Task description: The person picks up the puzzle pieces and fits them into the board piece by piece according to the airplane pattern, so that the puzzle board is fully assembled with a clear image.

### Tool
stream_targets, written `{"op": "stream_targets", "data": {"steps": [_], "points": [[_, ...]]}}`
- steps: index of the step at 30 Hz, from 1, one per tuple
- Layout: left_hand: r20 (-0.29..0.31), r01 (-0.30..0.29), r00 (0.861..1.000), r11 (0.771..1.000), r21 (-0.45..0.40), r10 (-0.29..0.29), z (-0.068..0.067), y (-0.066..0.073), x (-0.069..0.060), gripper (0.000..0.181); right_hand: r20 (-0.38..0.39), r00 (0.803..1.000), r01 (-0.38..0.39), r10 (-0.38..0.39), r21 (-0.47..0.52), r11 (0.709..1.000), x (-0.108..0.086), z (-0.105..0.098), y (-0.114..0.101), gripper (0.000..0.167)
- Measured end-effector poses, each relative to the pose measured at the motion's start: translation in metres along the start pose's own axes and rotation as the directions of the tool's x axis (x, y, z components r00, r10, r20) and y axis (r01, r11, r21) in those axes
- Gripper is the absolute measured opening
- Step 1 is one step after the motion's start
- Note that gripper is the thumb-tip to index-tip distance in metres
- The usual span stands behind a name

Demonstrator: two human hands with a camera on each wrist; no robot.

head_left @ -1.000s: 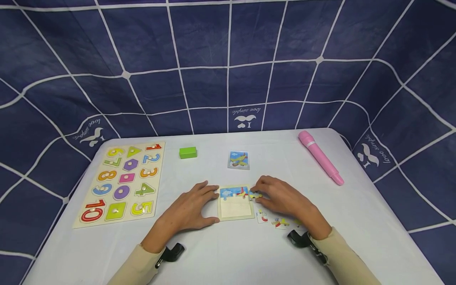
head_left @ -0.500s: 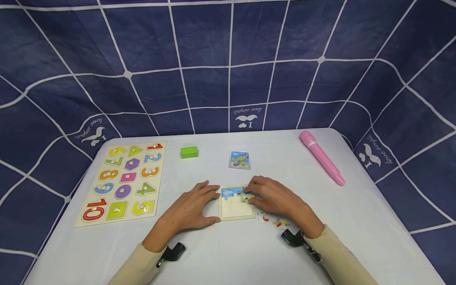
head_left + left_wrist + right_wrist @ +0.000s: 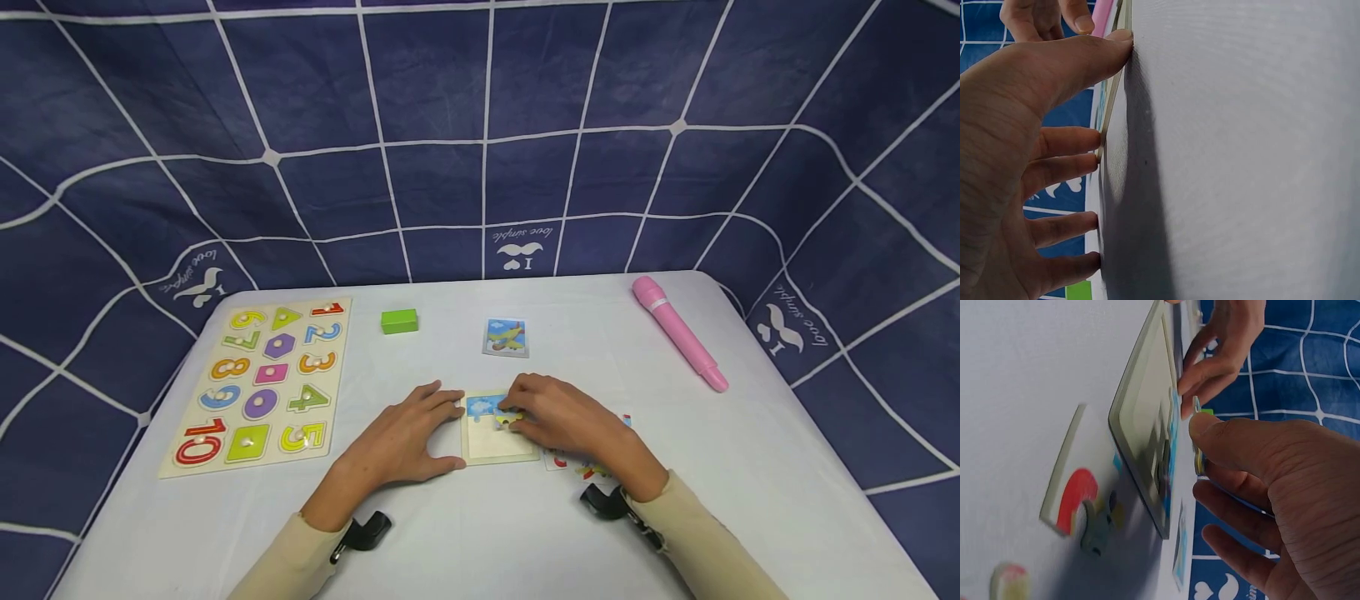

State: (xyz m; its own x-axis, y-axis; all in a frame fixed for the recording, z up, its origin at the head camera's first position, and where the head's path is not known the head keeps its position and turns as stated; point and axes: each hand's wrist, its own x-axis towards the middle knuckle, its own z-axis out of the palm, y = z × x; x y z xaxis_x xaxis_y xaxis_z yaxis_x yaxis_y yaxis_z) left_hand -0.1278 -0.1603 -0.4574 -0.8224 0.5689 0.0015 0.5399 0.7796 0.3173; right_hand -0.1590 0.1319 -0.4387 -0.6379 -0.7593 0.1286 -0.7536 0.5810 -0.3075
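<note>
Around the counter [image 3: 450, 533] in the head view lie a number board [image 3: 291, 382], green block [image 3: 400, 322], picture card [image 3: 506, 337] and pink microphone [image 3: 678, 333], with loose pieces [image 3: 555, 459] (partly hidden by the right wrist) beside the tray [image 3: 501, 458], its far side holding blue sky pieces [image 3: 480, 407]. The left wrist view shows the left hand [image 3: 405, 433] spread wide, thumb at the tray's edge. In the right wrist view, the right hand [image 3: 562, 412] pinches a puzzle piece [image 3: 508, 419] above the tray.

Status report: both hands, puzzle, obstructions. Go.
Left grip touching pale square wooden puzzle tray at its left edge. Right grip pinching small flat blue-and-yellow jigsaw piece above tray. Tray partly filled. Loose flat printed pieces outside; no obstruction seen.
</note>
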Motion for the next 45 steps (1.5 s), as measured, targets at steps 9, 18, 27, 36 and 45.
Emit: {"op": "stream_targets", "data": {"steps": [9,18,27,36,45], "points": [[0.008,0.007,1.000,1.000,-0.001,-0.007,0.000,0.001,0.000,0.072,0.017,1.000,0.025,-0.025,-0.004,1.000,0.009,0.005,-0.007,0.030],[-0.005,-0.008,1.000,1.000,0.006,0.008,0.002,-0.001,0.000,0.072,0.008,0.996,0.084,-0.084,-0.006,0.996,0.018,0.014,-0.011,0.026],[-0.001,-0.004,1.000,1.000,0.006,0.004,0.001,0.000,0.000,0.072,0.011,0.995,0.094,-0.094,-0.031,0.995,0.022,0.018,-0.014,0.026],[0.003,-0.001,1.000,1.000,0.001,0.001,0.000,0.001,0.000,0.071,0.030,0.994,0.105,-0.104,-0.042,0.994,0.026,0.020,-0.015,0.027],[0.001,-0.003,1.000,1.000,-0.004,0.003,0.000,0.001,0.000,0.072,0.026,0.994,0.107,-0.106,-0.058,0.993,0.028,0.023,-0.016,0.026]]}}
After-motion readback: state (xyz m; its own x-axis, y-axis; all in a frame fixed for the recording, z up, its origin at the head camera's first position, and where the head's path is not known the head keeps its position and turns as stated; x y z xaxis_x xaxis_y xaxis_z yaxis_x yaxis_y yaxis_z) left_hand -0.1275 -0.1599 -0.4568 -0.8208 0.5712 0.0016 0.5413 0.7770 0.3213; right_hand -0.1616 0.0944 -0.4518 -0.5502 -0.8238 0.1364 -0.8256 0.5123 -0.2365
